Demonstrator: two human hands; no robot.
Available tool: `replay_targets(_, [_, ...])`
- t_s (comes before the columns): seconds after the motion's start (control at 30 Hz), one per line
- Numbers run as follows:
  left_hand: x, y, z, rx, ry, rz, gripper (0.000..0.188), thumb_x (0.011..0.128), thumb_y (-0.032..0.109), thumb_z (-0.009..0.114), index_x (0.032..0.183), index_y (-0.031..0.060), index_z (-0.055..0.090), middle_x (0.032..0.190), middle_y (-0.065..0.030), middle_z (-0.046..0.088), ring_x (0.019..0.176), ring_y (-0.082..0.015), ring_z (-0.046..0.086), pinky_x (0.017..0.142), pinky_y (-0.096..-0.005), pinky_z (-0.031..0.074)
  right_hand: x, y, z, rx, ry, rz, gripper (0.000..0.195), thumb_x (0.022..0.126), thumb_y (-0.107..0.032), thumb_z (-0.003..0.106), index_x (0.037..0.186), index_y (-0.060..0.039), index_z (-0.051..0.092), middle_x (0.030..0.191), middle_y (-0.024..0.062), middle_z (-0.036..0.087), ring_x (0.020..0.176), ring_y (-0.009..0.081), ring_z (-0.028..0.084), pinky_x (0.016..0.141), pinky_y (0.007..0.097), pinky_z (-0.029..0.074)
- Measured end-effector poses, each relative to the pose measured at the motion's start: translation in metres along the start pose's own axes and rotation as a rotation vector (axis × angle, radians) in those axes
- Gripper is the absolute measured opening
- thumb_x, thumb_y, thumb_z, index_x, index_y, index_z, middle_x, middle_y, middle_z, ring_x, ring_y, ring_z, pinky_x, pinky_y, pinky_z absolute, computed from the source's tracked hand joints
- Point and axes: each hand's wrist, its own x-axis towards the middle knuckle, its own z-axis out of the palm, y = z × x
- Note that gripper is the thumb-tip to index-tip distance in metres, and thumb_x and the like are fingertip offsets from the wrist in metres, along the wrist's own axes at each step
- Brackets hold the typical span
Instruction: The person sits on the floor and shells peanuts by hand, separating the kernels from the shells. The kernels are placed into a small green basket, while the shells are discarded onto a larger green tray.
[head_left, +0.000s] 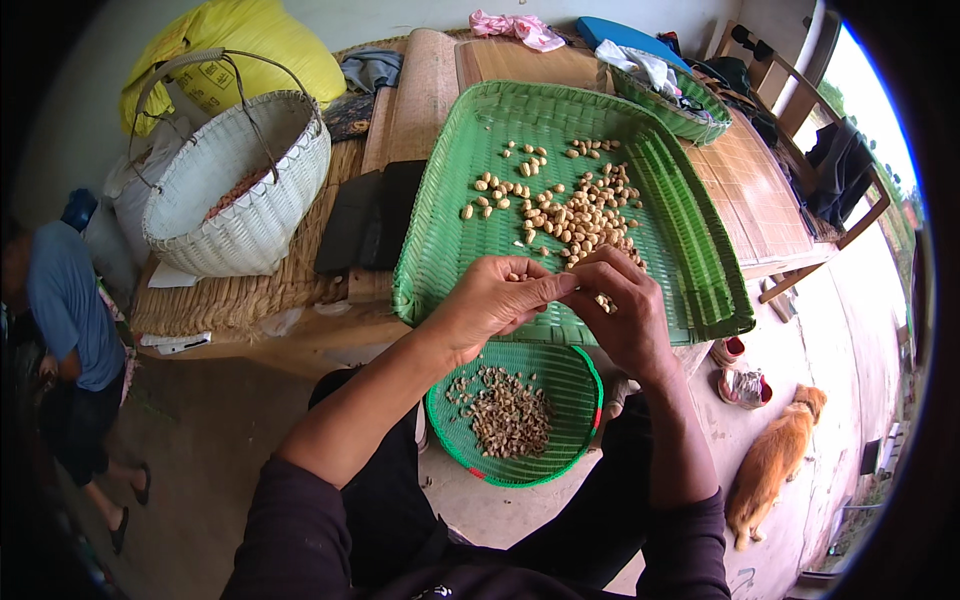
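My left hand (504, 296) and my right hand (619, 300) meet fingertip to fingertip over the near edge of a green woven tray (465, 247). A few pale peanuts (516, 277) show inside the curled fingers of my left hand. My right thumb and fingers are pinched together against my left thumb; whatever is between them is hidden. Unshelled peanuts (581, 214) lie in a loose heap in the tray just beyond my hands. Below, between my knees, a round green basket (577, 442) holds a pile of broken peanut shells (510, 420).
A white handled basket (247, 240) with reddish kernels (238, 193) stands left, before a yellow sack (292, 52). A smaller green basket (709, 129) holds cloth. A person (79, 307) is at left. At right are shoes (742, 388) and a brown dog (776, 457).
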Motion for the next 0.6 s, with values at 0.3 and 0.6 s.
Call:
replay_targets(0.3, [-0.002, 0.007, 0.003, -0.204, -0.103, -0.127, 0.025, 0.091, 0.03, 0.069, 0.089, 0.0059, 0.065, 0.074, 0.0039, 0.054, 0.053, 0.0013, 0.04, 0.04, -0.0137, 0.026, -0.002, -0.002, 0.002, 0.153, 0.095, -0.038, 0.013, 0.08, -0.002, 0.074, 0.085, -0.0011, 0.062, 0.078, 0.0073, 0.057, 0.075, 0.0199, 0.056, 0.069, 0.0317, 0.045])
replay_targets(0.6, [-0.001, -0.001, 0.01, -0.308, -0.049, -0.017, 0.019, 0.095, 0.024, 0.064, 0.091, 0.006, 0.065, 0.076, 0.0041, 0.055, 0.054, -0.0002, 0.039, 0.043, -0.0148, 0.026, -0.009, 0.0, 0.023, 0.963, 0.247, 0.466, 0.021, 0.096, -0.023, 0.062, 0.096, -0.0025, 0.066, 0.091, 0.0004, 0.064, 0.083, 0.0082, 0.055, 0.078, 0.0248, 0.044])
